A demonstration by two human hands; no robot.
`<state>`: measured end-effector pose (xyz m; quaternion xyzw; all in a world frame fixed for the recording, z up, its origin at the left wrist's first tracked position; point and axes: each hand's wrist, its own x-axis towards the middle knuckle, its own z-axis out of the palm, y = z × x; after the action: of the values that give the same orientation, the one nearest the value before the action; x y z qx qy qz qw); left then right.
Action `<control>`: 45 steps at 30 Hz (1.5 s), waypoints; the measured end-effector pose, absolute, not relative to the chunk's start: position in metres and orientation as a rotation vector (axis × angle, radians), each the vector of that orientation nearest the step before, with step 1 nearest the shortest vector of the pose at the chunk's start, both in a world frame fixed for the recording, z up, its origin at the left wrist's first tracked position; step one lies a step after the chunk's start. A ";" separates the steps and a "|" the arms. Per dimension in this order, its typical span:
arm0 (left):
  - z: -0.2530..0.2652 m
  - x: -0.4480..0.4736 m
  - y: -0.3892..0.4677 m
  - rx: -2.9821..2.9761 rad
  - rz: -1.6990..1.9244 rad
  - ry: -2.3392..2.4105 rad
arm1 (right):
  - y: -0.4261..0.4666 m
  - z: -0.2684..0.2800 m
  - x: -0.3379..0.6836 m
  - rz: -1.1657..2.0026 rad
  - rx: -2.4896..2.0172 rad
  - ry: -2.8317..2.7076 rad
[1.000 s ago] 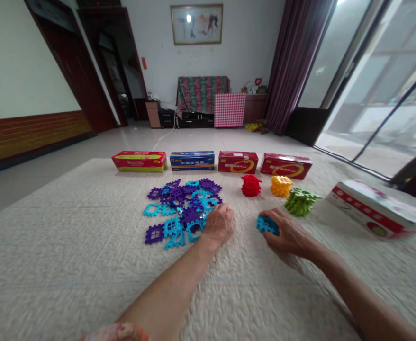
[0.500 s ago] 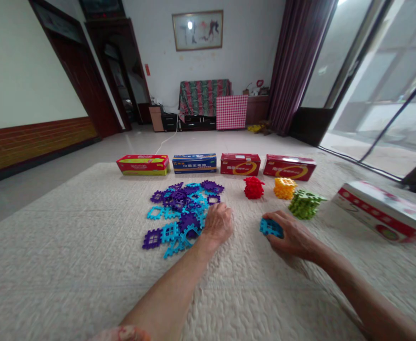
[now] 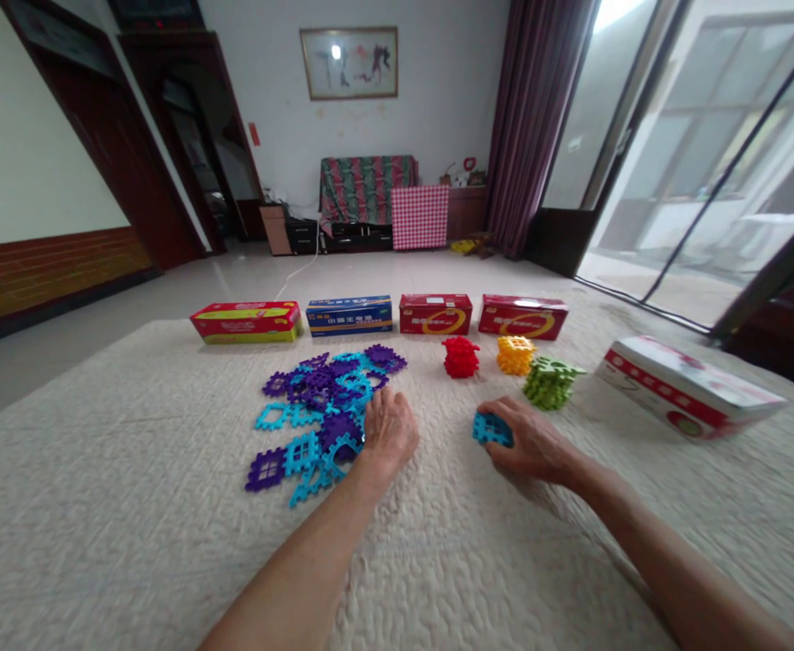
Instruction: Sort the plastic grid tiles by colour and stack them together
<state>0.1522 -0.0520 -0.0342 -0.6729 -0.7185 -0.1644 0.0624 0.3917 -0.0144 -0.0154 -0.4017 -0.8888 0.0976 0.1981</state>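
A loose pile of purple and light-blue interlocking plastic tiles (image 3: 340,429) lies left of centre on the bedspread. At its right edge is my left hand (image 3: 392,428), fingers curled down and pressed together; whatever is under them is hidden. My right hand (image 3: 529,440) is closed around blue interlocking tiles (image 3: 491,429), low over the cloth, thumb on the near side. Beyond the right hand stand stacks of similar pieces: a red stack (image 3: 461,357), a yellow stack (image 3: 515,355) and a green stack (image 3: 550,383).
Along the back stand a red-and-yellow box (image 3: 246,323), a blue box (image 3: 350,316) and two red boxes (image 3: 436,315). A larger white-and-red box (image 3: 688,389) is on the right. Everything sits on a quilted cream bedspread (image 3: 132,524).
My view has swung slightly right, so the scene appears shifted left. My left hand stays at the pile's right edge, and my right hand still grips the blue tiles.
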 end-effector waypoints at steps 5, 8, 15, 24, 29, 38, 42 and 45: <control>-0.037 0.150 -0.048 -2.185 -0.517 -2.002 | -0.015 -0.016 0.392 0.282 -1.095 -2.469; -0.040 0.150 -0.047 -2.136 -0.496 -2.052 | -0.016 -0.015 0.391 0.289 -1.086 -2.458; -0.038 0.152 -0.049 -2.130 -0.530 -2.070 | -0.019 -0.021 0.390 0.352 -1.095 -2.363; -0.047 0.149 -0.056 -2.154 -0.641 -1.990 | -0.021 -0.029 0.391 0.422 -1.124 -2.277; -0.043 0.149 -0.061 -2.190 -0.635 -1.961 | -0.020 -0.031 0.392 0.392 -1.095 -2.278; -0.038 0.149 -0.061 -2.208 -0.671 -1.978 | -0.023 -0.029 0.389 0.356 -1.143 -2.244; -0.036 0.147 -0.063 -2.226 -0.671 -1.987 | -0.022 -0.032 0.390 0.343 -1.117 -2.254; -0.036 0.147 -0.066 -2.225 -0.674 -1.997 | -0.022 -0.035 0.393 0.357 -1.100 -2.264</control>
<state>0.1466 -0.0660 -0.0357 -0.7254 -0.6512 -0.2197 0.0385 0.3930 -0.0223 -0.0350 -0.4133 -0.8508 0.1343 0.2955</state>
